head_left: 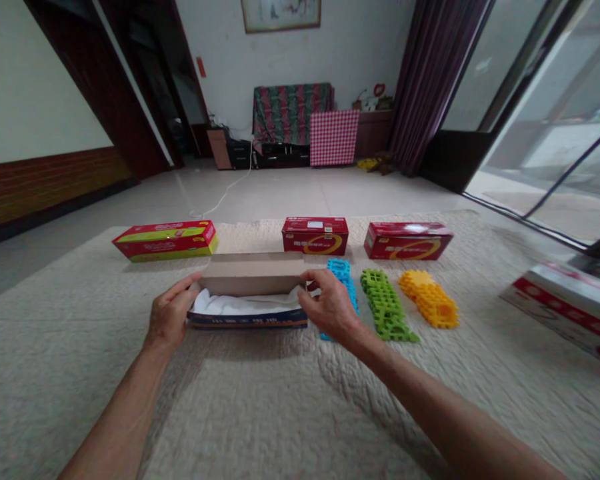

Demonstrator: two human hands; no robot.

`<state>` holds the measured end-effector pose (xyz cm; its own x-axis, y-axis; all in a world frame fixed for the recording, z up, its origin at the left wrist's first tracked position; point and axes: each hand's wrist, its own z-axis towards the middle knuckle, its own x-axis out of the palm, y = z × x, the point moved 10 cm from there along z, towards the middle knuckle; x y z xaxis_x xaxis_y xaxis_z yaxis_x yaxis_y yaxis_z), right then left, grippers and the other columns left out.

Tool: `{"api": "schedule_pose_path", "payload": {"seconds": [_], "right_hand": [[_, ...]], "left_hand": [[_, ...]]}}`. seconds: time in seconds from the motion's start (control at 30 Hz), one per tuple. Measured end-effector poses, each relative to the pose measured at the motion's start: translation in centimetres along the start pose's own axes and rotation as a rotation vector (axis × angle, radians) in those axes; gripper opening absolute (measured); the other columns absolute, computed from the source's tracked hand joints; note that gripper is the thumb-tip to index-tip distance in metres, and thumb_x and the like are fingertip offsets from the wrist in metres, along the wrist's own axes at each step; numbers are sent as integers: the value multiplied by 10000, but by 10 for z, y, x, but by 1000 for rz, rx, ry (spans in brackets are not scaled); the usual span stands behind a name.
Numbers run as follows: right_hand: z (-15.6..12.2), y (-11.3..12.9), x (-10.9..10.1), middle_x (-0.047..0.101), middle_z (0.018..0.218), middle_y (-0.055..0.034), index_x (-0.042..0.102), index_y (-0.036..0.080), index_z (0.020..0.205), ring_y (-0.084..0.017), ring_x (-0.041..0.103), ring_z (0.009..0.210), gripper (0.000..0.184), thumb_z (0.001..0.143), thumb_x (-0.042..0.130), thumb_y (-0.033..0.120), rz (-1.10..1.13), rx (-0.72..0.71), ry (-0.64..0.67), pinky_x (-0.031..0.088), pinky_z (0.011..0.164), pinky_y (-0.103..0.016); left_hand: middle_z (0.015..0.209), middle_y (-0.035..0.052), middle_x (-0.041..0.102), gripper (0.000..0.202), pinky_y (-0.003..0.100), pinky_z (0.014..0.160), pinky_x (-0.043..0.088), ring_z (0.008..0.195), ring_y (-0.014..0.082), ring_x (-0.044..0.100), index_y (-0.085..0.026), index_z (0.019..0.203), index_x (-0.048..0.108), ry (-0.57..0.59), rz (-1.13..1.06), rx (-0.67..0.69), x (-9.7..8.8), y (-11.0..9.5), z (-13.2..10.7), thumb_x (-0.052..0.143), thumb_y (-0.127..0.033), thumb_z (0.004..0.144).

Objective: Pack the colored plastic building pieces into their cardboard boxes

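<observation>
A long blue cardboard box (250, 321) stands in front of me with its lid raised at the back. White cloth or paper (245, 304) lies inside it. My left hand (173, 310) grips the box's left end, and my right hand (327, 303) pinches the right end near the lid's corner. Just right of the box are blue interlocking plastic pieces (339, 269), partly hidden behind my right hand. Beside them lie rows of green pieces (384, 303) and yellow pieces (430, 299).
A red and yellow-green box (165, 241) sits back left on the quilted mat (230, 413). Two red boxes, one in the middle (315, 239) and one farther right (409, 241), stand along the mat's far side. A white and red box (575, 310) is at far right.
</observation>
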<state>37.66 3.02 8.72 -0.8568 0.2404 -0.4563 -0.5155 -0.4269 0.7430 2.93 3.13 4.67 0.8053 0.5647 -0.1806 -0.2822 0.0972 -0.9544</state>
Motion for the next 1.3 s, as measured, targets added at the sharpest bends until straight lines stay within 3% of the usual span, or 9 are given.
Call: {"api": "schedule_pose_path", "payload": {"seconds": [0.17,0.27,0.33,0.43,0.57,0.7,0.8,1.07,1.3], "right_hand": [[7,-12,-7,669,894,-58,649,191,894,-181,636,774,183,718,598,178,-66,107,-44,526,781,-354],[11,-15,-8,682,916,-71,660,181,907,-185,651,780,182,735,602,196,-84,139,36,528,764,-350],[11,-12,-24,688,952,-84,666,173,954,-183,656,774,208,772,584,231,-68,127,38,530,722,-337],[3,-3,-69,697,947,-78,675,180,979,-183,651,770,218,825,542,259,-92,50,-59,524,705,-335],[-26,10,-108,690,877,-53,677,197,897,-183,640,769,159,833,531,209,-212,-114,-126,513,710,-332],[-59,7,-88,670,890,-59,658,201,919,-195,642,830,173,835,518,144,-297,-203,-10,520,753,-341],[-74,-1,-69,645,1006,-86,644,207,1033,-224,629,942,223,858,516,155,-390,-212,53,524,818,-371],[-84,-11,-49,597,1063,-125,607,167,1177,-259,588,948,299,898,522,236,-577,-178,128,513,837,-414],[-82,-13,-44,590,1040,-131,602,167,1172,-263,571,899,289,910,513,251,-647,-216,136,510,787,-427]], "left_hand": [[778,3,730,532,233,598,481,687,161,625,-162,1106,736,42,-126,-94,26,15,10,616,-268,599],[818,18,738,512,276,675,514,757,195,655,-165,1103,736,27,-17,-31,26,9,13,603,-288,624],[959,60,747,434,341,834,523,923,243,669,-168,1049,752,-20,138,114,19,-11,8,594,-309,671],[1166,132,699,346,407,1029,440,1126,283,618,-145,989,751,-112,338,511,13,-63,-23,552,-324,769],[1203,126,677,289,414,1052,426,1152,272,606,-165,1030,723,51,460,884,42,-106,-80,553,-272,823],[1147,131,688,329,425,977,461,1070,269,619,-149,1144,673,388,607,978,90,-106,-116,523,-208,857],[926,98,699,325,412,848,483,894,248,618,-154,1135,669,479,757,972,106,-100,-123,454,-152,891],[826,77,623,294,409,804,477,842,245,565,-162,972,681,671,882,869,104,-104,-135,444,-72,823],[885,88,614,208,424,826,488,899,255,561,-178,880,617,669,908,842,107,-114,-146,449,-67,826]]}}
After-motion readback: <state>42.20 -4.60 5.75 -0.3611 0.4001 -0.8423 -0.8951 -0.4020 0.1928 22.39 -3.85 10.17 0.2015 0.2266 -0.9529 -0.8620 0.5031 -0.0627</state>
